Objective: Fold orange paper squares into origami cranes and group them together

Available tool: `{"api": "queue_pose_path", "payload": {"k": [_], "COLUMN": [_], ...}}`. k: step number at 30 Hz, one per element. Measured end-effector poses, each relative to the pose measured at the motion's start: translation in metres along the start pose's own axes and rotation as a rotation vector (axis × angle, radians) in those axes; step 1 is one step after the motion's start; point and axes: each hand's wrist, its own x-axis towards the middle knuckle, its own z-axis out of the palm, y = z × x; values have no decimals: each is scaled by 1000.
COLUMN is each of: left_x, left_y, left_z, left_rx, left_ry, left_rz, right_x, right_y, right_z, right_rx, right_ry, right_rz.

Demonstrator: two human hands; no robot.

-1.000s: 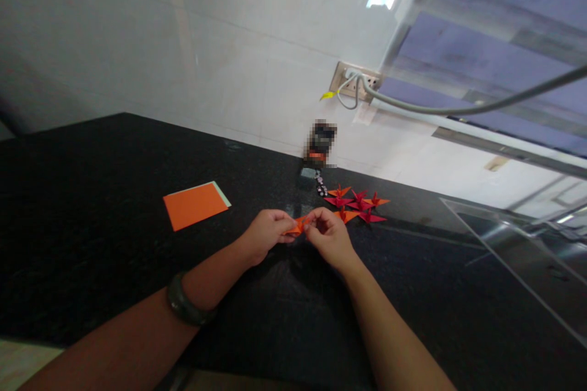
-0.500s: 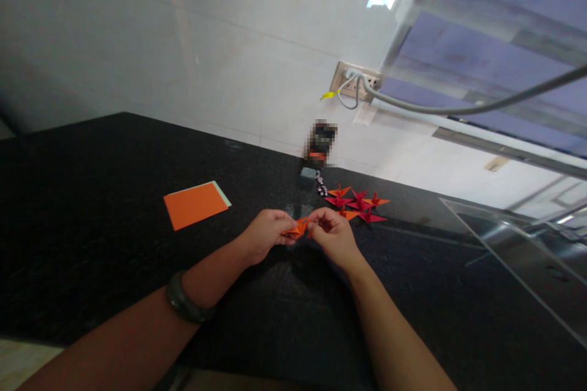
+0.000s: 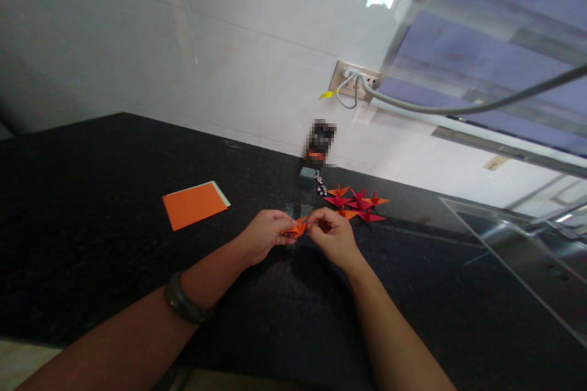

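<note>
From where I stand, the left hand (image 3: 268, 237) pinches a small folded orange paper (image 3: 297, 229) between thumb and fingers, low over the black counter (image 3: 114, 256). The right hand (image 3: 335, 237) has its thumb and forefinger curled in at the paper's other end; whether they grip it, I can't tell. Red and orange paper birds (image 3: 359, 200) sit just beyond.
</note>
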Motion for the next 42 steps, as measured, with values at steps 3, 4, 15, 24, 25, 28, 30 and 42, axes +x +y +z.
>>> {"api": "queue_pose_path", "payload": {"k": [3,4,15,24,25,28,30,42], "left_x": [0,1,2,9,9,7,5,6], "left_y": [-1,-1,-3,-10,-9,-6,-4,-7], "left_z": [0,0,2,-6,-7,-6,-5,-7], "left_rx": [-21,-21,179,621,680,783,800,802], "left_ry": [14,17,110,207,222,253,261,250], "left_rz": [3,7,123,441,474,523,526,622], "right_x": [0,0,4,4,4,4,4,3], "right_y": [-1,-1,-3,-2,-2,-2,-3,-3], "right_z": [2,3,4,8,9,12,13,17], "right_rx": [35,41,150,170,164,174,189,326], "right_ry": [2,5,41,140,152,182,202,240], "right_rz": [17,34,267,372,378,393,396,426]}}
